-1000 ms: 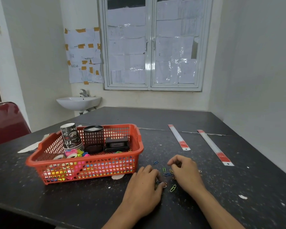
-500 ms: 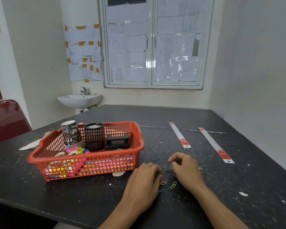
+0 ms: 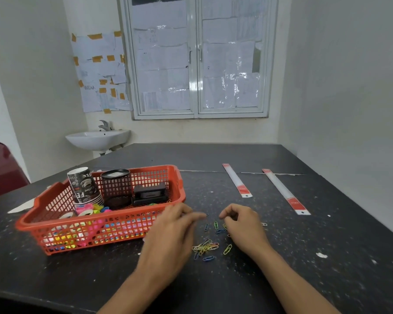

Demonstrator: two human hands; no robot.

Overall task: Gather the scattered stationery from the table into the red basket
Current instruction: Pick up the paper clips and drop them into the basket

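I'm sitting in a plain back room, something like an office utility room. A wall-mounted sink (image 3: 99, 139) hangs in the corner, printed sheets are taped over the window (image 3: 196, 57) and wall, and I work at a scuffed black table (image 3: 281, 257).

The left hand (image 3: 175, 232) is smeared by motion, its fingertips too blurred to show whether they pinch anything. It covers the near right corner of the red basket (image 3: 55, 196). At three o'clock from it, the right hand (image 3: 243, 225) curls over some paper clips (image 3: 205, 247), hiding its fingertips. Both forearms run off the bottom edge.
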